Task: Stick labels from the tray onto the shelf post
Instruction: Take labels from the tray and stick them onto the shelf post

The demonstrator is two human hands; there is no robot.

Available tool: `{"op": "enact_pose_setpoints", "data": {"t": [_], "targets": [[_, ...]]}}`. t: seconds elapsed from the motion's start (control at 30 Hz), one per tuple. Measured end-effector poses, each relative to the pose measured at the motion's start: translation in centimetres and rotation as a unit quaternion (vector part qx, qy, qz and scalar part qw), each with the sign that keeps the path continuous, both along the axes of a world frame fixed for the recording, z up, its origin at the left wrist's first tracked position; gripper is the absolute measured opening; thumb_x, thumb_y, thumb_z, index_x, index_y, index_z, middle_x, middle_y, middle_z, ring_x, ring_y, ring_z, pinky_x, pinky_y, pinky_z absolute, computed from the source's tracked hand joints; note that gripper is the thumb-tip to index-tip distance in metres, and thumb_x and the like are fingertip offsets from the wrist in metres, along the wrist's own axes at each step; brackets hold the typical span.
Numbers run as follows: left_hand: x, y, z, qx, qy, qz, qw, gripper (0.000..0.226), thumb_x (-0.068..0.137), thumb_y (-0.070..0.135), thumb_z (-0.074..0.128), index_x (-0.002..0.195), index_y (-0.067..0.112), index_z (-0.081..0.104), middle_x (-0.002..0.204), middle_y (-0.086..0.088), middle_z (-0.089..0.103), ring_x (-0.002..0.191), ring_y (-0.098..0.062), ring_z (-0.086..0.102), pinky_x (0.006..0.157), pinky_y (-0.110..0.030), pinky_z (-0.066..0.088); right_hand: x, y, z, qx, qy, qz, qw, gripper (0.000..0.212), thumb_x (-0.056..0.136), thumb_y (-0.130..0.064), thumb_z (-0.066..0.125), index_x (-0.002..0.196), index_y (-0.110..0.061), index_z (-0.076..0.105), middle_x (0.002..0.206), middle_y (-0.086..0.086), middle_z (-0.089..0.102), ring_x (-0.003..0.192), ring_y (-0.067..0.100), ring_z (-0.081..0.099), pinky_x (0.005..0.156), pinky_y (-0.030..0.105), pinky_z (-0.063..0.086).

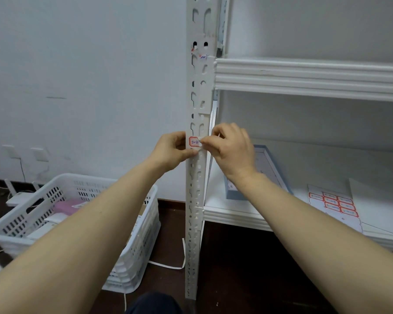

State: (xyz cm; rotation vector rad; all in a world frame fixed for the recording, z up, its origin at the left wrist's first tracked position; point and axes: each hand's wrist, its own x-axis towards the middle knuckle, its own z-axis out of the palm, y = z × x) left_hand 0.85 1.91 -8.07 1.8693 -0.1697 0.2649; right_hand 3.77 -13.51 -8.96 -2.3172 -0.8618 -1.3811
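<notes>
- A red-bordered label was seen on the front face of the post, about mid-height, with handwritten marks on it.
- The left hand was curled round the post's left edge, thumb set on the post just below the label, fingertips touching the label's left end.
- The right hand was held at the post's right side; the label's right end was pinched between thumb and forefinger, so that end was covered.
- Whether the label was fully stuck down could not be told.
- A sheet of more red-bordered labels was laid flat on the lower shelf, right of the post, well apart from both hands.
- A blue box was seen on the same shelf, partly hidden behind the right wrist.
- A white slotted basket was placed on the dark floor, left of the post, under the left forearm; pink and white items were seen inside.
- A white strip lay on the floor beside the basket.
- Two wall sockets were seen far left.
</notes>
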Motion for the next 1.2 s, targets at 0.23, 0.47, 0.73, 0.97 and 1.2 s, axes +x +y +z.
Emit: {"op": "enact_pose_setpoints", "data": {"t": [0.23,0.47,0.73,0.97,1.2], "targets": [[0.0,0.0,-0.2,-0.007,0.006,0.001,1.000,0.031,0.085,-0.004,0.062,0.115,0.002,0.060,0.103,-0.007,0.065,0.083,-0.006,0.062,0.067,-0.008,0.052,0.6,0.3,1.3,-0.149,-0.143,-0.049,0.977,0.016,0.066,-0.013,0.074,0.057,-0.021,0.065,0.068,-0.002,0.060,0.061,0.020,0.055,0.068,0.027,0.029],[0.0,-0.1,-0.3,-0.008,0.009,0.011,1.000,0.027,0.086,-0.006,0.061,0.112,-0.005,0.059,0.113,-0.021,0.064,0.071,0.002,0.057,0.056,-0.005,0.046,0.2,0.8,1.8,-0.200,-0.183,-0.040,0.962,0.017,0.069,-0.006,0.061,0.055,-0.016,0.059,0.074,0.001,0.063,0.068,0.022,0.060,0.069,0.029,0.031],[-0.1,-0.2,-0.3,-0.014,0.012,0.018,1.000,0.030,0.086,-0.003,0.062,0.116,0.000,0.060,0.103,-0.008,0.064,0.077,0.001,0.058,0.057,-0.004,0.046,0.9,1.3,0.2,-0.184,-0.201,-0.074,0.959,0.018,0.073,-0.003,0.047,0.065,-0.013,0.060,0.104,0.003,0.050,0.100,0.020,0.041,0.079,0.029,0.030],[-0.2,-0.2,-0.4,-0.008,0.011,0.025,1.000,0.031,0.085,0.000,0.064,0.115,0.005,0.061,0.102,-0.003,0.065,0.084,-0.006,0.061,0.066,-0.006,0.051,-0.3,-0.3,-0.6,-0.061,-0.005,-0.057,0.997,0.005,0.077,-0.014,0.065,0.076,-0.012,0.061,0.096,0.006,0.060,0.098,0.022,0.043,0.080,0.028,0.024],[-0.4,-0.4,-0.5,0.187,0.091,0.149,0.967,0.032,0.083,0.040,0.065,0.084,0.009,0.071,0.085,-0.011,0.075,0.070,-0.021,0.071,0.077,-0.036,0.058,-1.6,-1.0,0.6,0.326,0.432,0.085,0.837,0.021,0.094,-0.017,0.051,0.085,-0.001,0.062,0.081,0.016,0.059,0.077,0.016,0.052,0.078,0.030,0.043]]}}
